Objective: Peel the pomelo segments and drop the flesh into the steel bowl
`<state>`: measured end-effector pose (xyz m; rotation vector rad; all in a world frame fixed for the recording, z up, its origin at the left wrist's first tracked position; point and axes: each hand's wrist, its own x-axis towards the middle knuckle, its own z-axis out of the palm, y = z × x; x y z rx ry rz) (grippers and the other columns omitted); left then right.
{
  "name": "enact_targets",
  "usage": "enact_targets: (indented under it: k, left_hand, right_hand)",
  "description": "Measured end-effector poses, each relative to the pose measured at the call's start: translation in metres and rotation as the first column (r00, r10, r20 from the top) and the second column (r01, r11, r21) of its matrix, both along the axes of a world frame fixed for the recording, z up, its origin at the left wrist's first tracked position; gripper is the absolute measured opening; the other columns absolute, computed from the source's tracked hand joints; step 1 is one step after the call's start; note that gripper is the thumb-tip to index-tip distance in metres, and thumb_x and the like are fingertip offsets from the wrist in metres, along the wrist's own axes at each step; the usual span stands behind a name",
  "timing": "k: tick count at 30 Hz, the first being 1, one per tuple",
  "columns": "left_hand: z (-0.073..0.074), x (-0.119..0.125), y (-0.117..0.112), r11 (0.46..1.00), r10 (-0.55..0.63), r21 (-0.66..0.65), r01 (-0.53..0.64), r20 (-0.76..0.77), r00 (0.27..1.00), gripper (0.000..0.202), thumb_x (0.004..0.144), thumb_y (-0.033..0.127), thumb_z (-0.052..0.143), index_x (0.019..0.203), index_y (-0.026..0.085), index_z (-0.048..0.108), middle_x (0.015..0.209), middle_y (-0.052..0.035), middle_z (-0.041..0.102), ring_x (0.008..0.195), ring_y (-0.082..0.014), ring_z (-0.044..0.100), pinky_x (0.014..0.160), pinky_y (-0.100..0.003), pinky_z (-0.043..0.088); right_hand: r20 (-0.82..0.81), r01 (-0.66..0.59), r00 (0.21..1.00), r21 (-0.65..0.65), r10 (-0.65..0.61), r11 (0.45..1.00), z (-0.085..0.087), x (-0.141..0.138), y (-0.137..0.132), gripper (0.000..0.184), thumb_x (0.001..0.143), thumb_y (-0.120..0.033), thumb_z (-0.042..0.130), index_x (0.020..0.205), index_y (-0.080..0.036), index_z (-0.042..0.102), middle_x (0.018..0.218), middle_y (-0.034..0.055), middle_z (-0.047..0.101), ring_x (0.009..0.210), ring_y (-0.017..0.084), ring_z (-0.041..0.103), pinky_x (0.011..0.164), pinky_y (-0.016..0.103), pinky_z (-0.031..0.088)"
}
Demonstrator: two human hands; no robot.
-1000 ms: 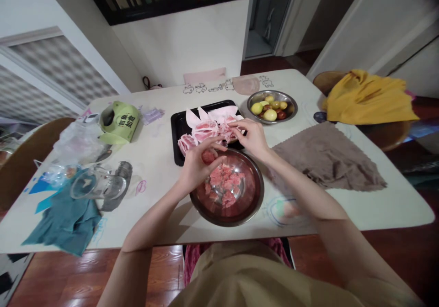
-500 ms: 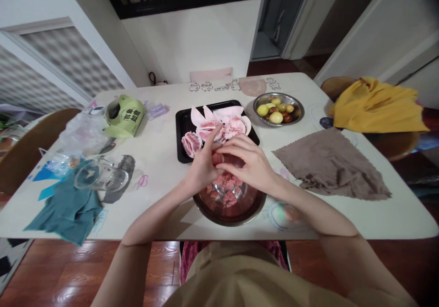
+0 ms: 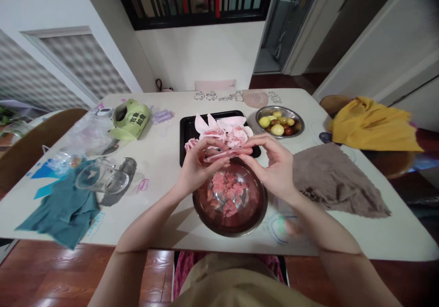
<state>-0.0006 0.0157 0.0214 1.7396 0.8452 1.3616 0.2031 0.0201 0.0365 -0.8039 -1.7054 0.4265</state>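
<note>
My left hand [image 3: 198,163] and my right hand [image 3: 270,163] meet above a round metal bowl [image 3: 202,211] of pink minced meat [image 3: 228,189]. Between their fingertips they pinch a thin pink meat slice [image 3: 224,154] stretched flat, with a lump of mince seemingly under it. Just behind the hands a black baking tray [image 3: 184,135] holds several rolled and folded pink slices [image 3: 224,131].
A steel bowl of small fruit [image 3: 279,122] stands behind the tray at right. A brown cloth [image 3: 334,183] lies right, a yellow cloth [image 3: 372,124] over a chair. At left are a glass jug [image 3: 99,179], a teal cloth [image 3: 65,211], plastic bags [image 3: 87,135] and a green pack [image 3: 132,119].
Both hands rose from the bowl's far rim and spread a little apart. The pink slice is now stretched between them. The camera tilted up slightly.
</note>
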Motion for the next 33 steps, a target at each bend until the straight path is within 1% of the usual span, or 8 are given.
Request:
enact_targets:
  k: [4, 7, 10, 12, 21, 26, 30, 33]
  left_hand:
    - [0.004, -0.001, -0.004, 0.99, 0.136, 0.038, -0.137, 0.018, 0.99, 0.018, 0.087, 0.023, 0.077, 0.103, 0.017, 0.07, 0.102, -0.0087, 0.074, 0.085, -0.016, 0.075, 0.073, -0.027, 0.067]
    - [0.006, -0.001, -0.008, 0.948, 0.26, 0.208, -0.24, -0.077, 0.963, 0.016, 0.088, 0.019, 0.076, 0.104, 0.019, 0.073, 0.102, -0.0072, 0.076, 0.096, -0.0169, 0.074, 0.077, -0.026, 0.064]
    - [0.009, -0.001, -0.011, 0.877, 0.355, 0.396, -0.273, -0.151, 0.923, 0.015, 0.09, 0.015, 0.073, 0.104, 0.02, 0.073, 0.101, -0.0053, 0.077, 0.097, -0.0159, 0.073, 0.084, -0.029, 0.063]
    - [0.01, -0.001, -0.013, 0.847, 0.386, 0.451, -0.28, -0.163, 0.908, 0.016, 0.091, 0.014, 0.072, 0.105, 0.02, 0.072, 0.1, -0.0047, 0.077, 0.096, -0.0154, 0.073, 0.086, -0.03, 0.062]
    - [0.013, 0.001, -0.017, 0.86, 0.348, 0.456, -0.23, -0.192, 0.918, 0.02, 0.092, 0.01, 0.069, 0.109, 0.02, 0.07, 0.101, -0.0046, 0.075, 0.097, -0.0148, 0.071, 0.088, -0.029, 0.059]
    - [0.01, 0.001, -0.018, 0.858, 0.309, 0.495, -0.136, -0.287, 0.907, 0.025, 0.095, 0.006, 0.062, 0.115, 0.021, 0.068, 0.105, -0.005, 0.073, 0.102, -0.015, 0.069, 0.093, -0.03, 0.058]
    - [0.008, -0.002, -0.016, 0.881, 0.275, 0.465, -0.086, -0.357, 0.893, 0.028, 0.098, 0.003, 0.053, 0.115, 0.02, 0.067, 0.109, -0.0062, 0.072, 0.105, -0.0152, 0.068, 0.096, -0.031, 0.056]
    - [0.008, -0.005, -0.013, 0.896, 0.257, 0.438, -0.069, -0.388, 0.885, 0.025, 0.099, 0.004, 0.052, 0.112, 0.019, 0.067, 0.106, -0.0059, 0.072, 0.102, -0.0144, 0.067, 0.094, -0.03, 0.055]
  right_hand:
    - [0.108, 0.012, 0.994, 0.072, -0.02, 0.997, -0.001, -0.002, -0.002, 0.012, 0.09, -0.018, 0.069, 0.1, -0.025, 0.069, 0.094, 0.0023, 0.073, 0.09, 0.021, 0.068, 0.086, 0.04, 0.056]
    - [0.185, 0.026, 0.981, 0.203, -0.064, 0.979, -0.005, -0.004, -0.002, 0.019, 0.09, -0.015, 0.067, 0.105, -0.027, 0.072, 0.096, 0.0032, 0.075, 0.093, 0.022, 0.069, 0.085, 0.043, 0.055]
    - [0.222, 0.066, 0.965, 0.312, -0.14, 0.948, -0.007, -0.003, -0.002, 0.022, 0.089, -0.013, 0.069, 0.105, -0.028, 0.073, 0.096, 0.002, 0.077, 0.092, 0.023, 0.07, 0.085, 0.043, 0.054]
    - [0.237, 0.084, 0.956, 0.344, -0.173, 0.935, -0.007, -0.001, -0.002, 0.022, 0.088, -0.013, 0.071, 0.104, -0.028, 0.073, 0.094, 0.0015, 0.078, 0.091, 0.022, 0.07, 0.084, 0.043, 0.053]
    - [0.286, 0.089, 0.934, 0.399, -0.216, 0.913, -0.005, 0.0, -0.005, 0.018, 0.089, -0.014, 0.07, 0.101, -0.028, 0.071, 0.09, -0.0013, 0.079, 0.082, 0.019, 0.07, 0.086, 0.041, 0.052]
    - [0.438, 0.08, 0.819, 0.551, -0.37, 0.831, -0.009, 0.001, -0.005, 0.015, 0.091, -0.014, 0.067, 0.102, -0.025, 0.069, 0.091, -0.0013, 0.079, 0.083, 0.018, 0.069, 0.095, 0.042, 0.048]
    - [0.512, 0.019, 0.708, 0.675, -0.487, 0.738, -0.011, 0.001, -0.001, 0.011, 0.096, -0.016, 0.062, 0.09, -0.022, 0.069, 0.081, -0.0024, 0.076, 0.08, 0.015, 0.066, 0.097, 0.039, 0.046]
    - [0.523, -0.006, 0.699, 0.686, -0.488, 0.727, -0.011, 0.0, 0.001, 0.015, 0.096, -0.014, 0.061, 0.083, -0.02, 0.066, 0.074, -0.0027, 0.072, 0.076, 0.014, 0.063, 0.097, 0.038, 0.046]
